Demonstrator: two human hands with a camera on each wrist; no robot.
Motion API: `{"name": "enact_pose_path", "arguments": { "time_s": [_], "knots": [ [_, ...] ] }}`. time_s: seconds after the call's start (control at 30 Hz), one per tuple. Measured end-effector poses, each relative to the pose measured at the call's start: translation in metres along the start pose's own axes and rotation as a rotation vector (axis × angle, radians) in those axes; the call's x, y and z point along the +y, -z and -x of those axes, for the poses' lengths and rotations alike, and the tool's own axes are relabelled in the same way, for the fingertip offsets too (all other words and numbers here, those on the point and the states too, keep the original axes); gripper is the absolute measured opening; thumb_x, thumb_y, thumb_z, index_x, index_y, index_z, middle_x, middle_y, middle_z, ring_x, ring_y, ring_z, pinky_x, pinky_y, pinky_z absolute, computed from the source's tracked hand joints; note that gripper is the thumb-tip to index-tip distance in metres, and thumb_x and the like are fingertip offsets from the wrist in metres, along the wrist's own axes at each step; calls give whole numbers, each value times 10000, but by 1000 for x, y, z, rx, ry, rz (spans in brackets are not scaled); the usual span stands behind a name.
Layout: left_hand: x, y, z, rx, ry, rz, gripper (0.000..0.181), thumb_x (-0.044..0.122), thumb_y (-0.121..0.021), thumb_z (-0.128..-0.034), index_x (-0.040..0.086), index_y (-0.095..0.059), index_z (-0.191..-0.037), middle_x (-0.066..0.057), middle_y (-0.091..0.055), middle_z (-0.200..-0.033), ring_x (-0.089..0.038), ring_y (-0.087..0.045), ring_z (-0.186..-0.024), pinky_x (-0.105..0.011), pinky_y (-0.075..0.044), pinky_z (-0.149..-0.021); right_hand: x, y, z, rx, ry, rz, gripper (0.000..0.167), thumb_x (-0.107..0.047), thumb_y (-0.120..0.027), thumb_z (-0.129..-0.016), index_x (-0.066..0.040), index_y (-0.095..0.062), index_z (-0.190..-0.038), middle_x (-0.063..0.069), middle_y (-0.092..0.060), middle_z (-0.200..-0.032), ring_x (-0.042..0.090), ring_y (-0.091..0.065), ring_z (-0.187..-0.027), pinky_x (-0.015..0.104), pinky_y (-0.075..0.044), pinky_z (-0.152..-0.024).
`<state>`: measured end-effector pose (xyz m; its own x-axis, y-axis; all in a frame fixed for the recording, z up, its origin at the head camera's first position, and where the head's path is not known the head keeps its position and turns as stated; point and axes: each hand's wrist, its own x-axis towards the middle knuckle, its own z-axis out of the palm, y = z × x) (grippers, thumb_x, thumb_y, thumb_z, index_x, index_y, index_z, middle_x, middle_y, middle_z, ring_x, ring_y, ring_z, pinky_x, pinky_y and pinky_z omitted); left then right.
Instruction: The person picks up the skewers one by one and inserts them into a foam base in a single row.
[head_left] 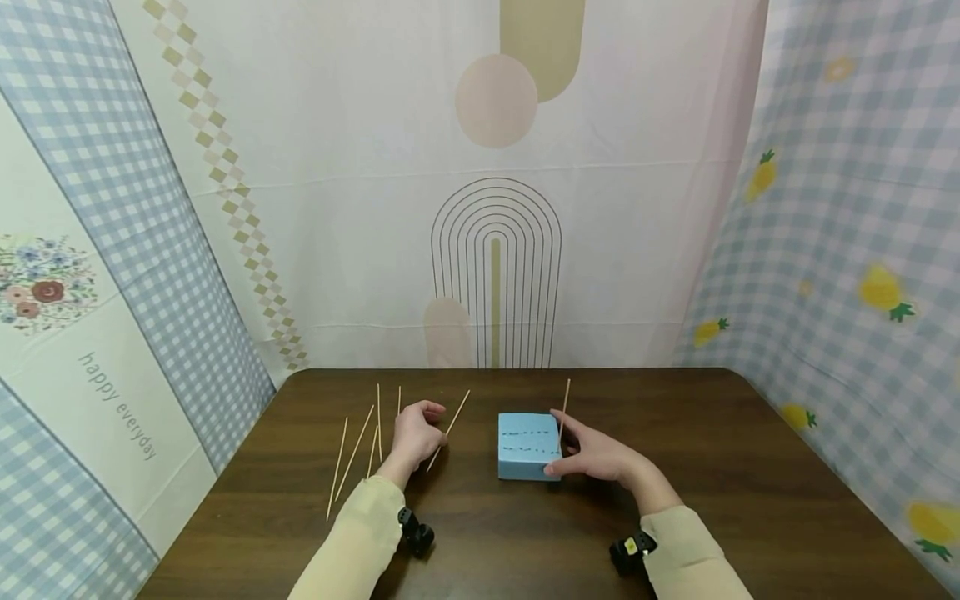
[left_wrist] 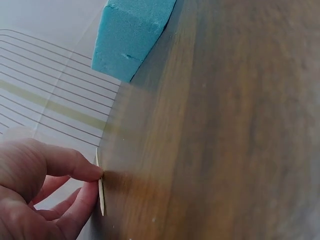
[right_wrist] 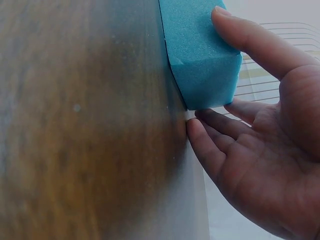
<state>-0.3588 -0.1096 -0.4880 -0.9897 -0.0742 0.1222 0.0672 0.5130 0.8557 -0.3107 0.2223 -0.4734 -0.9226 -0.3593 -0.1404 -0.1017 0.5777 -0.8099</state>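
At lower centre, the right hand [head_left: 600, 454] grips the block [head_left: 528, 444], apparently to steady it; further left in the frame, the left hand [head_left: 415, 433] pinches a stick [head_left: 459, 410] mid-length.

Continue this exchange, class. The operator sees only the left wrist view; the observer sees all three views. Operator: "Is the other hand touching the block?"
Observer: Yes, the right hand grips the block at its right end.
Operator: Is the block's top plain?
Observer: No, two rows of dark marks run across it.
Operator: Are any other sticks about?
Observer: Yes, several sticks lie on the table, to the left of the left hand.
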Motion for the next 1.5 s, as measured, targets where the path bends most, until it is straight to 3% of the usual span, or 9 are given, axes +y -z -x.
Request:
{"name": "enact_pose_path", "arguments": {
  "time_s": [0.57,0.7,0.97,1.23,1.4,1.5],
  "knots": [
    [4,3,-3,-25,18,-42,467,-110,-872,-699,49,-779,-1128,-118,-742,-1101,-333,-680,-1059,-485,-563,-923,1,1,-1,3,0,19,1114,-388,-878,-875,-98,-204,-1713,292,-228,-1717,433,-454,-1477,607,-351,-1200],
    [5,2,-4,-35,17,-15,463,-127,-854,-715,41,-773,-1138,-104,-755,-1088,-328,-689,-1060,-481,-567,-920,0,3,0,5,-5,25,1107,-390,-877,-876,-105,-210,-1713,291,-231,-1717,433,-471,-1465,617,-350,-1197],
    [4,-2,-1,-54,18,151,456,-165,-777,-788,-9,-737,-1215,-116,-784,-1062,-320,-719,-1035,-377,-585,-781,2,1,-1,-1,4,6,1103,-380,-876,-876,-102,-212,-1712,291,-232,-1716,433,-466,-1469,608,-360,-1195],
    [10,-11,3,-50,-5,366,455,-174,-673,-816,-63,-694,-1257,-250,-769,-1087,-286,-738,-942,-245,-511,-687,2,0,1,2,3,-3,1103,-371,-880,-871,-93,-219,-1709,298,-243,-1709,431,-473,-1463,606,-369,-1189],
    [19,-16,6,-37,-16,488,333,-114,-704,-887,-47,-714,-1213,-274,-756,-1106,-312,-748,-941,-251,-557,-706,0,0,2,9,2,8,1097,-375,-874,-876,-98,-216,-1710,298,-246,-1708,438,-475,-1460,624,-361,-1189],
    [20,-19,9,-41,14,582,255,-69,-735,-935,-36,-723,-1187,-285,-743,-1135,-333,-752,-942,-310,-615,-740,-1,-1,2,6,1,8,1096,-369,-872,-879,-94,-212,-1709,303,-244,-1707,443,-471,-1461,625,-358,-1190]
  ]
}}
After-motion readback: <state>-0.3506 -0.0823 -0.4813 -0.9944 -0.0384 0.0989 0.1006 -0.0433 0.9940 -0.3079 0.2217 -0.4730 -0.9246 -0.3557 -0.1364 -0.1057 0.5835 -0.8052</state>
